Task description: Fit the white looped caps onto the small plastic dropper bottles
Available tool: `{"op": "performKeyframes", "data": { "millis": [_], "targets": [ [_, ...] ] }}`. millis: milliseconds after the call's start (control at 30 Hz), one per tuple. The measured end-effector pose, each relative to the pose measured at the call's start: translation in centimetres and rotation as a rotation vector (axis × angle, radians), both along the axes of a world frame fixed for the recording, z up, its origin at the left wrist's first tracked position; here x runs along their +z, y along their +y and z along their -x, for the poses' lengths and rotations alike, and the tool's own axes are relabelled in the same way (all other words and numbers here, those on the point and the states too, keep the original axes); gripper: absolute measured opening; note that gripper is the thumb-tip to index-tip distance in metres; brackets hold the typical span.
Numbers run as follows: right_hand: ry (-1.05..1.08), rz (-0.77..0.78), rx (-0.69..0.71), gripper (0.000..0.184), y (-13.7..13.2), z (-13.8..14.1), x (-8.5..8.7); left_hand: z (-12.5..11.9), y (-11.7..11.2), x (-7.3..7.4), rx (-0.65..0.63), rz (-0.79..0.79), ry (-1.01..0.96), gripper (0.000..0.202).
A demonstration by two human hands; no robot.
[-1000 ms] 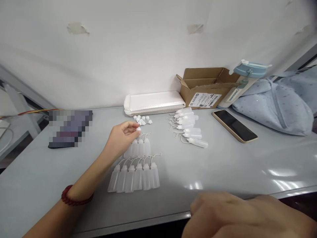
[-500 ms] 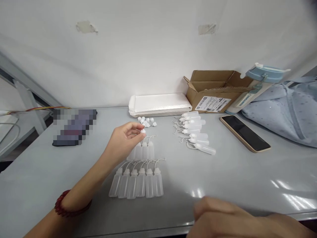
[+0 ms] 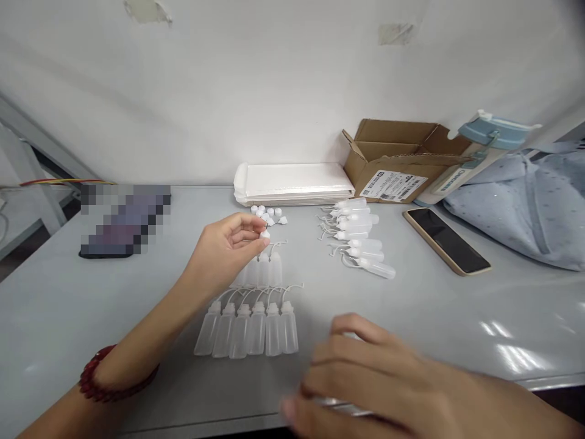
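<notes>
My left hand (image 3: 226, 250) pinches a small white cap (image 3: 265, 234) between thumb and fingertips, with a thin dark tip sticking up from it. Below it stretches a front row of clear plastic dropper bottles (image 3: 247, 332), their strap caps hanging off the necks. A second row of bottles (image 3: 262, 271) lies behind, partly covered by my left hand. Several loose white caps (image 3: 270, 213) are just beyond my fingers. Lower right, my right hand (image 3: 375, 378) is over the table's front edge, fingers bent and smeared by motion; whether it holds anything is unclear.
More dropper bottles (image 3: 354, 235) lie in a loose pile right of centre. Behind stand a stack of white padded envelopes (image 3: 292, 183) and an open cardboard box (image 3: 397, 158). A phone (image 3: 448, 241), a blue-lidded tumbler (image 3: 498, 131) and a pale blue bag (image 3: 521, 207) occupy the right.
My right hand has moved left and up, further into view over the table. My left hand keeps its pinch on the cap. The view has tilted slightly down.
</notes>
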State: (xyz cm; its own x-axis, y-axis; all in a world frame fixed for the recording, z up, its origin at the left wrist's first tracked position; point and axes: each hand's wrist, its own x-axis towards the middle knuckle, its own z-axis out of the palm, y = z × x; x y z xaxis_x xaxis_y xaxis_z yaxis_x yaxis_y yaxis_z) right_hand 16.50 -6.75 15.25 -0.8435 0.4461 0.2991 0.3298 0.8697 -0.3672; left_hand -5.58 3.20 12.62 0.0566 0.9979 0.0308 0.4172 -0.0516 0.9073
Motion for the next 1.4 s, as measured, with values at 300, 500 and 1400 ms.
{"op": "performKeyframes", "data": {
  "millis": [300,500,1400],
  "targets": [
    [-0.198,-0.094,0.007,0.023,2.5,2.3,-4.3,-0.5,-0.8,0.6,-0.021,-0.009,0.026,0.026],
    [-0.326,0.03,-0.053,0.022,3.0,2.1,-3.7,-0.4,-0.8,0.3,-0.089,-0.045,-0.044,0.027],
    [-0.078,-0.358,-0.201,0.026,4.5,1.4,-4.7,-1.3,-2.7,1.3,-0.477,-0.093,-0.15,0.015]
  ]
}}
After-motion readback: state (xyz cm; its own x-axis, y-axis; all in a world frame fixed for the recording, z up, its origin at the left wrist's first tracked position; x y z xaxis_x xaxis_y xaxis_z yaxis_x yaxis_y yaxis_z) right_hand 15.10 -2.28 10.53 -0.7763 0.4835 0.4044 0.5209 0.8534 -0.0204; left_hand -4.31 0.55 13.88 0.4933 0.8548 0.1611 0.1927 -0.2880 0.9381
